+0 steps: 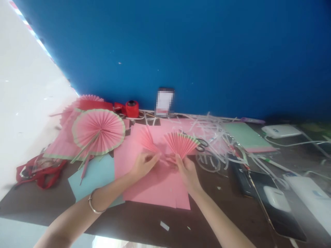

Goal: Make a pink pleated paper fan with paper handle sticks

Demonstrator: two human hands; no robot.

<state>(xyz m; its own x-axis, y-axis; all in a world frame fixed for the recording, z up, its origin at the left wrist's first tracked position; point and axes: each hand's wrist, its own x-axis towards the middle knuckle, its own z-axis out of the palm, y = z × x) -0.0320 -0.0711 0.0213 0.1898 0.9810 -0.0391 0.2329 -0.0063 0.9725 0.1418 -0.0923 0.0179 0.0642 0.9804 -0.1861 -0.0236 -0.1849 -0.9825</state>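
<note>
Over the middle of the table, my left hand (145, 164) pinches the lower end of a pleated pink paper fan (146, 138), whose pleats are blurred. A second pleated pink paper fan (179, 143) with a pale green rim spreads upward from my right hand (186, 169), which is closed on its narrow end. The two fans are apart at the top. Beneath both hands lie flat pink paper sheets (152, 193). Black-handled scissors (202, 145) rest just right of the right fan, their blades mostly hidden.
Left are a round pink paper fan (110, 132), blue paper (97, 175) and a red strap (46, 177). Red tape (132, 110) stands behind. Right are white paper strips (207, 129), green paper (245, 136), a phone (287, 220), an earphone case (277, 198) and a power bank (310, 193).
</note>
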